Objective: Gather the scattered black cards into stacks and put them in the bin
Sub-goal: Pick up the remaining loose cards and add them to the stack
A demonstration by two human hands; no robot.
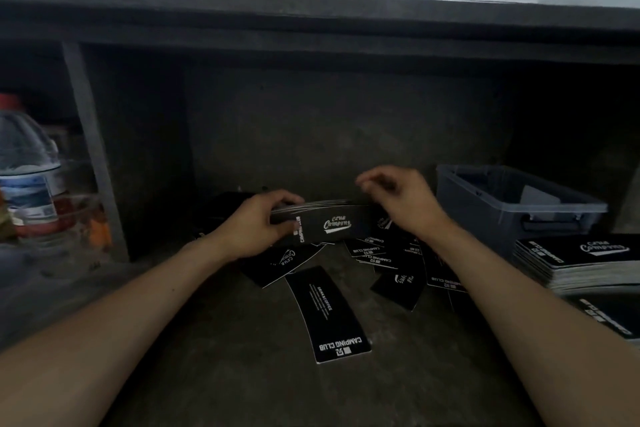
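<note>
Dark, rough concrete makes up the work surface [214, 357], set in a dim recess under a heavy ledge, with a water bottle [26, 163] off to the left. The left hand [256, 227] grips a gathered stack [332, 222] of black cards by its left end, thumb on top and fingers beneath, holding it just above the surface with its long axis running left to right. The right hand [401, 201] hovers over the stack's right end with fingers loosely curled and nothing visible in them, though motion blur softens the fingertips. Below and toward the person lie the loose cards [398, 262], overlapping at mixed angles, and one single card [327, 315] lies apart from them, nearest the body and lengthwise toward it. The grey bin [485, 218] stands to the right of both hands, so the right hand is the nearer one — any transfer would probably go rightward across that forearm's side. A finished pile [575, 265] sits on the surface in front of the bin, and another below it is cut off by the frame edge. How many cards hide under the forearms and the held stack cannot be told, and the bin's contents are mostly out of sight — only a pale shape shows inside.
</note>
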